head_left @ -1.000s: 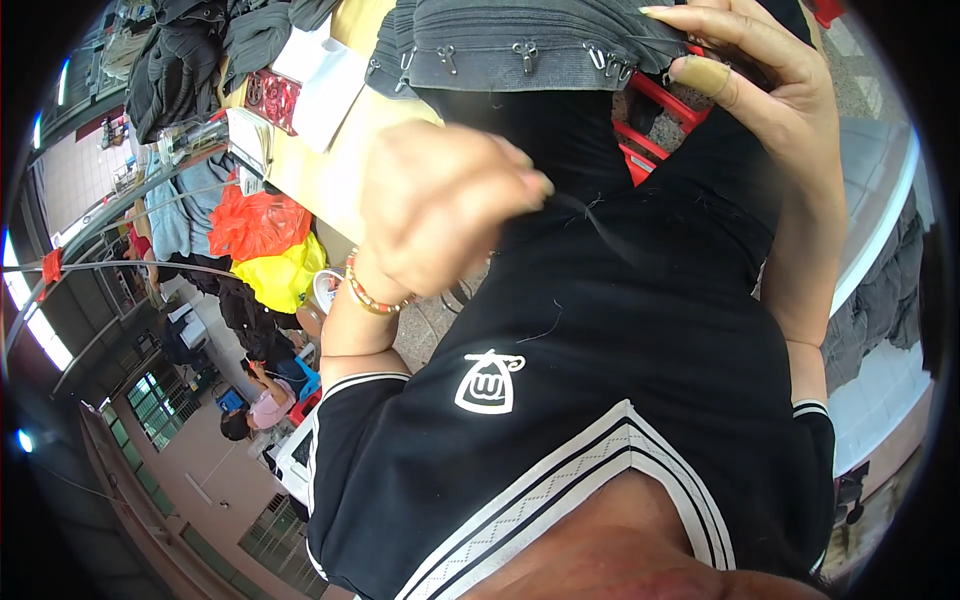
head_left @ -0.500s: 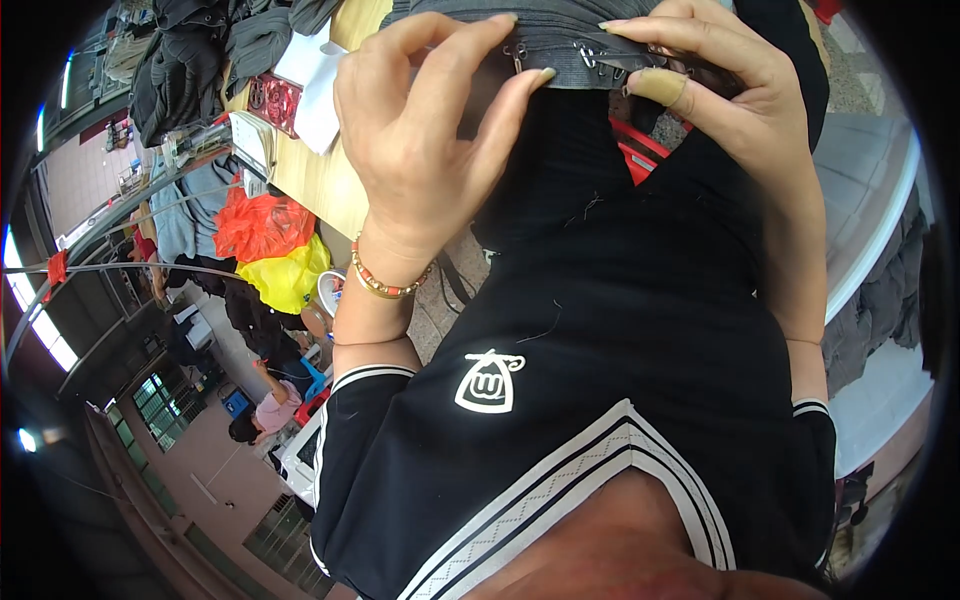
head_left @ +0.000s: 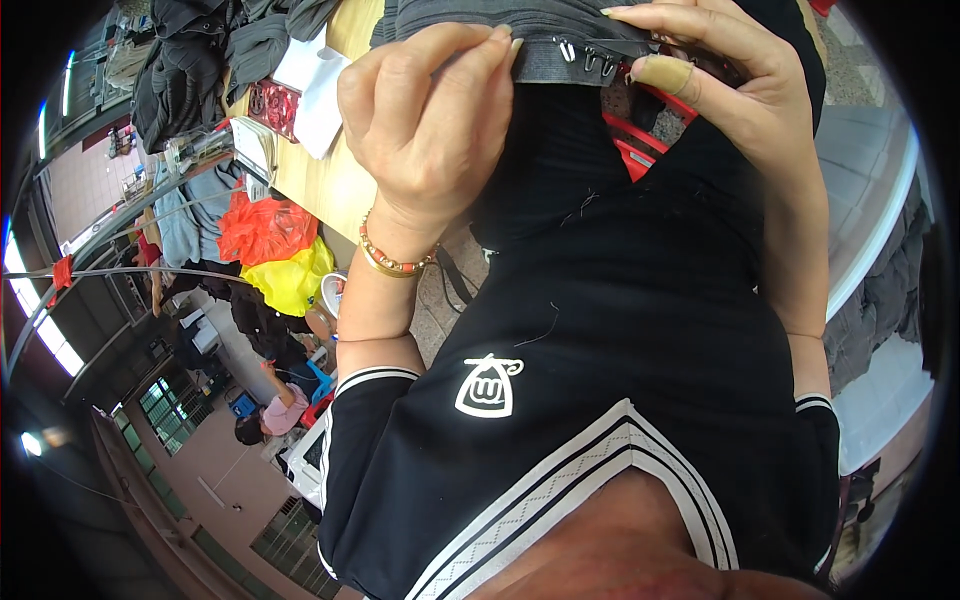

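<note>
A grey garment (head_left: 560,45) with a waistband and several small metal hooks is held up against my black shirt at the top of the view. My left hand (head_left: 430,120), with a bead and gold bracelet on the wrist, pinches the band's left part between thumb and fingers. My right hand (head_left: 730,80), its thumb wrapped in a tan plaster, grips the band at the right, just beside the hooks. Something red (head_left: 630,150) shows under the band between my hands.
A wooden table (head_left: 330,170) with white papers (head_left: 310,80) and dark clothes (head_left: 200,50) stands at upper left. Red and yellow bags (head_left: 270,250) lie below it. A person in a pink top (head_left: 280,410) sits at lower left.
My left hand rose from chest height to the garment's band and took hold of it. My right hand kept its grip and shifted slightly.
</note>
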Tool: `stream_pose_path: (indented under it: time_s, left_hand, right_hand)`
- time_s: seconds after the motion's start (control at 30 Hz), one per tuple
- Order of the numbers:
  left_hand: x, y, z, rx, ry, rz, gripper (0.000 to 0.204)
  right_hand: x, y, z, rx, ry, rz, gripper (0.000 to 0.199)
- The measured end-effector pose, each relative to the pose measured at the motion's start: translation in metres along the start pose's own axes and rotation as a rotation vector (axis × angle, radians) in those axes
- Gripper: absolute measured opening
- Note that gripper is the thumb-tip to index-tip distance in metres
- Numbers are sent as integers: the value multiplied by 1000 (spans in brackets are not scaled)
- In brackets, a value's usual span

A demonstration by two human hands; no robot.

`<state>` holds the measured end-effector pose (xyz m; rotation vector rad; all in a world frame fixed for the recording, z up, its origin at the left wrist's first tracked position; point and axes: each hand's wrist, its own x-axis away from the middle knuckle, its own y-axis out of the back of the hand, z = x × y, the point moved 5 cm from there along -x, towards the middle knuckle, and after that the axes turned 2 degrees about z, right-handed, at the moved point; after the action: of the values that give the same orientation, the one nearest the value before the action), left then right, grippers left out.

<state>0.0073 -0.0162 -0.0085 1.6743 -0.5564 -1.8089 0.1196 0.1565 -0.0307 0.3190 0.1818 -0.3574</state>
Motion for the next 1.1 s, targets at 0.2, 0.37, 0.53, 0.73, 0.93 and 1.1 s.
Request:
stream_pose_path:
  time_s: [0.2,0.37,0.53,0.73,0.93,1.1]
  left_hand:
    - [8,1,8,261,305,55,13]
    - [14,6,5,354,408,74,10]
    - [25,5,11,675,591,-8,8]
    - [23,6,14,623,587,-22,9]
    - [10,1,2,259,325,126,36]
    - [12,-2,-1,139,226,64,31]
  right_hand:
    - [4,3,-2,-64,11,-50,33]
    - [3,2,-7,-41,11,-12,34]
    - [3,-1,-4,-32,24,-6,34]
    - [2,-5,-1,-50,23,23,33]
    - [3,-5,-2,-81,18,23,34]
    - [4,-4,-3,-53,17,27,34]
